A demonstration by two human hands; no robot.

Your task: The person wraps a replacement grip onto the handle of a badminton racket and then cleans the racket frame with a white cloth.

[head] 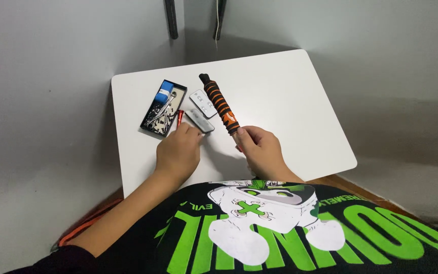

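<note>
From the head camera, looking down, a white table (pixel 290 101) with rounded corners stands against grey walls, and the person's black shirt with green and white print fills the bottom of the view. The right hand (pixel 260 147) is closed around the lower end of a black handle wrapped with an orange spiral grip (pixel 219 103); the handle slants up and away to the left from the fist, its far end above the table near the middle. The left hand (pixel 178 150) rests on the table with its fingers curled loosely, the fingertips touching or just beside a small grey flat remote-like piece (pixel 199 121); whether it pinches that piece cannot be told. A second, lighter flat piece with small buttons (pixel 203 103) lies just behind the first, close beside the handle. A thin red pen-like tool (pixel 180 117) lies just left of the grey piece, near the left hand's knuckles. Farther left sits an open black tray (pixel 148 117) holding a blue roll (pixel 165 92) at its far end and a tangle of metal tools (pixel 162 115) nearer the person.
</note>
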